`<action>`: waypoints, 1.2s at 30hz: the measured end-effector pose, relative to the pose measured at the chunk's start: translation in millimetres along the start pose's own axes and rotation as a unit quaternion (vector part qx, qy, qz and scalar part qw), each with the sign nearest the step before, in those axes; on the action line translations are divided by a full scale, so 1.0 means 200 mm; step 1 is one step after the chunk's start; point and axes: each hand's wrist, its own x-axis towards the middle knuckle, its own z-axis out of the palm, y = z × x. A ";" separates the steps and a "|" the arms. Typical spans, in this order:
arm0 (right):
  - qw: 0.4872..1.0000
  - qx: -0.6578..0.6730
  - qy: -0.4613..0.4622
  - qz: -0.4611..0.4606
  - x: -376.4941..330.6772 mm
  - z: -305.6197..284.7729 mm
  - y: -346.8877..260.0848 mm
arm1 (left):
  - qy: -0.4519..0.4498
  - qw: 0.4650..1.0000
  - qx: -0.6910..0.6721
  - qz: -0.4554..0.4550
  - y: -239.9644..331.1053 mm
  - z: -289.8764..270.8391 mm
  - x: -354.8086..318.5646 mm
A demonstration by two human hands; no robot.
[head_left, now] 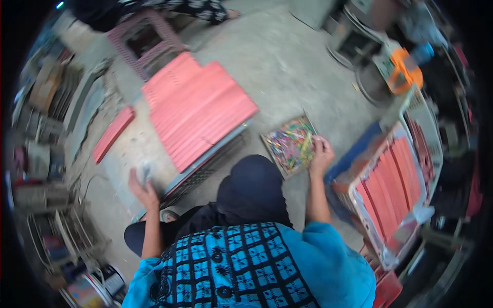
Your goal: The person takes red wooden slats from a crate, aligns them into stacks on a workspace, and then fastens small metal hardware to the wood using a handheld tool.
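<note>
My right hand [321, 152] hovers over the near right corner of a flat box of many-coloured thin sticks [289, 144] on the concrete floor, fingers curled around a few of the sticks. My left hand [143, 187] is raised at the lower left and is blurred; it seems closed on a small pale object that I cannot identify. Between my hands lies a wide slab of red strips [197, 110] resting on a grey metal frame [205, 172]. My dark-clad knee [251, 187] fills the middle.
A white crate with upright red strips [393, 190] stands at my right. A loose red strip bundle [113, 132] lies on the floor at left, a pink stool [146, 43] behind it. Shelves of clutter line the left edge. Another person's patterned sleeve [197, 7] shows at the top.
</note>
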 end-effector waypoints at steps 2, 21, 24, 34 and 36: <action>0.968 -0.118 -0.140 -0.169 -0.02 0.12 -0.36 | -0.047 0.992 -0.115 0.003 0.31 -0.09 0.09; 0.684 -0.094 -0.642 -0.333 -1.24 1.33 -0.56 | -0.025 0.961 -0.232 -0.152 -0.02 -0.61 0.28; 0.596 -0.183 -0.673 -0.398 -1.42 1.39 -0.45 | 0.006 0.939 -0.282 -0.198 -0.31 -0.58 0.42; 0.450 -0.222 -0.727 -0.469 -1.40 1.45 -0.27 | 0.116 0.800 -0.489 -0.328 -0.90 -0.14 1.10; 0.449 -0.201 -0.735 -0.466 -1.39 1.47 -0.27 | 0.114 0.796 -0.489 -0.338 -0.99 -0.01 1.20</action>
